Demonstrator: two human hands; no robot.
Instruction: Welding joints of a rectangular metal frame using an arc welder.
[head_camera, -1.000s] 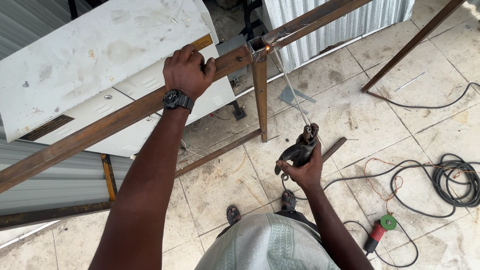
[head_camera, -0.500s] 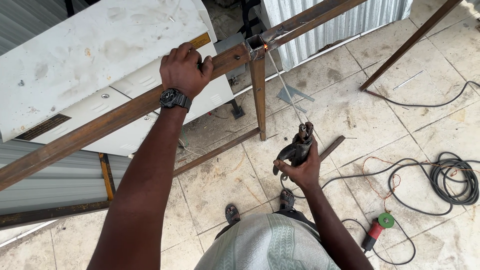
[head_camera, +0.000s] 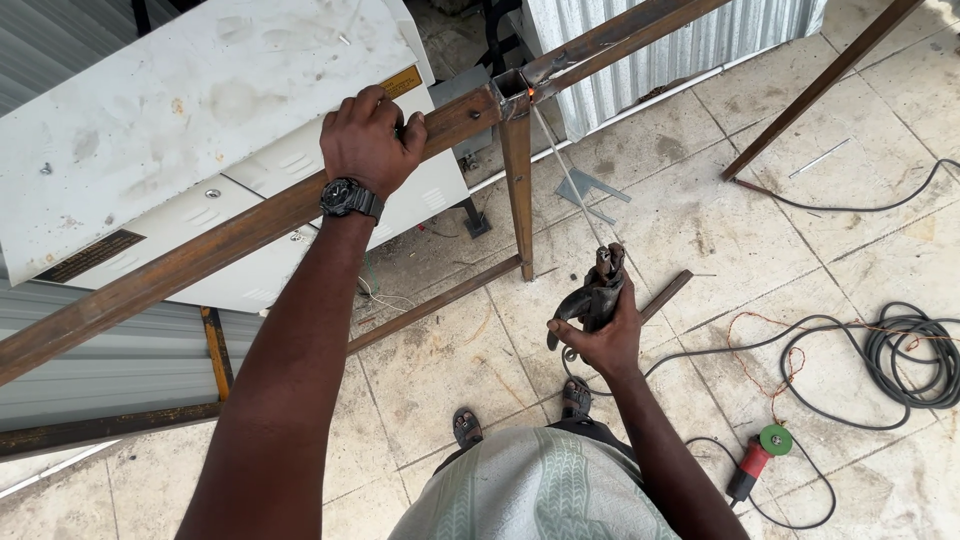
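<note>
My left hand (head_camera: 366, 140), with a black wristwatch, grips the top of a rusty square steel tube (head_camera: 200, 255) that runs diagonally across the view. My right hand (head_camera: 604, 335) holds a black welding electrode holder (head_camera: 592, 295) with a thin rod (head_camera: 565, 175) clamped in it. The rod's tip touches the corner joint (head_camera: 520, 90) where the tube meets an upright steel leg (head_camera: 518, 190); a small orange glow shows at the joint.
A white metal cabinet (head_camera: 180, 110) stands behind the tube. Corrugated sheet (head_camera: 680, 45) lines the back. On the tiled floor lie coiled black cables (head_camera: 900, 350), a red angle grinder (head_camera: 755, 460), loose steel bars (head_camera: 440, 305) and a small metal bracket (head_camera: 595, 190). My sandalled feet (head_camera: 520, 415) are below.
The electrode tip has stayed at the corner joint while my right hand with the holder shifted slightly. My left hand keeps the same grip on the tube.
</note>
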